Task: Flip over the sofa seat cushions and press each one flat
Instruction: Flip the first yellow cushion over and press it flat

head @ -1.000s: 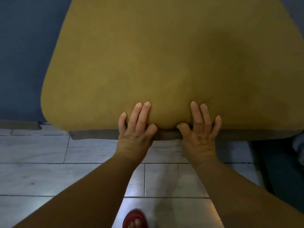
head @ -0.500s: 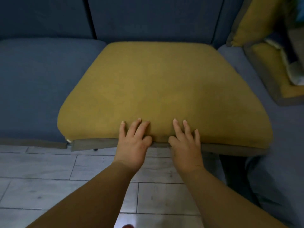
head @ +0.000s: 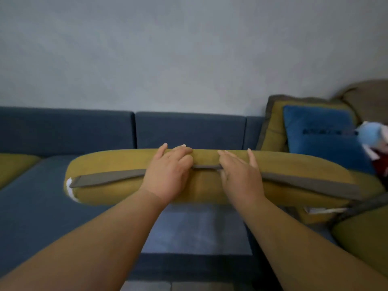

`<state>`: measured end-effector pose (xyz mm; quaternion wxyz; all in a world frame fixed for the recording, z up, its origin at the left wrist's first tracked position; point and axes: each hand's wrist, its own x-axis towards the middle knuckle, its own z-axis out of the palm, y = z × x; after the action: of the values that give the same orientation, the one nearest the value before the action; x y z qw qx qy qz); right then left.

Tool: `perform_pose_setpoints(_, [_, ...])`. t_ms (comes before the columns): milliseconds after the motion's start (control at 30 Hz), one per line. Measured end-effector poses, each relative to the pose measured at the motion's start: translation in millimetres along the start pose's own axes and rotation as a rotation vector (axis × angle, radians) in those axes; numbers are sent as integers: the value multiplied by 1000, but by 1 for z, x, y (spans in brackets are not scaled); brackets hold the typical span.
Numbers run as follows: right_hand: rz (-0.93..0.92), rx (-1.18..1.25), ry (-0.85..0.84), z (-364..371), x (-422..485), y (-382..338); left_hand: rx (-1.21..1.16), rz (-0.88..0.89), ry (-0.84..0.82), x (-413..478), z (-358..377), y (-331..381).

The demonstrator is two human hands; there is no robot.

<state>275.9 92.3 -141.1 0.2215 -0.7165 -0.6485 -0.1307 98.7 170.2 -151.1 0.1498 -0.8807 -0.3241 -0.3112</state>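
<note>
Head view: both hands hold the mustard cushion point(head: 117, 162) edge-on over the blue sofa point(head: 42, 206), its long side toward me and the right end dipping a little; I cannot tell whether its far edge rests on anything. The left hand point(head: 168, 175) clasps the near edge at the middle, fingers curled over the top; the right hand point(head: 241, 177) clasps it just beside, fingers laid over the top, thumb hidden from me. A grey band point(head: 109, 177) runs along the cushion's edge and passes under both hands; a white scrap point(head: 70, 189) shows at its left end. Below the cushion I see the seat base point(head: 197, 232), a paler blue-grey panel; behind it the backrest point(head: 189, 129) stands against a grey wall point(head: 189, 49). At far left a second cushion point(head: 14, 164), also mustard, lies on the sofa; at lower right a third cushion point(head: 365, 234) shows in part. At right a blue pillow point(head: 321, 133) leans against a mustard back cushion point(head: 273, 127); a toy point(head: 371, 133), pale blue, sits beside the pillow, too blurred for me to identify.
</note>
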Motion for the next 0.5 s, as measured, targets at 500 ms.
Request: perform_pose_setpoints(500, [134, 46, -165, 7, 109, 5, -24, -213, -513, 87, 7, -68])
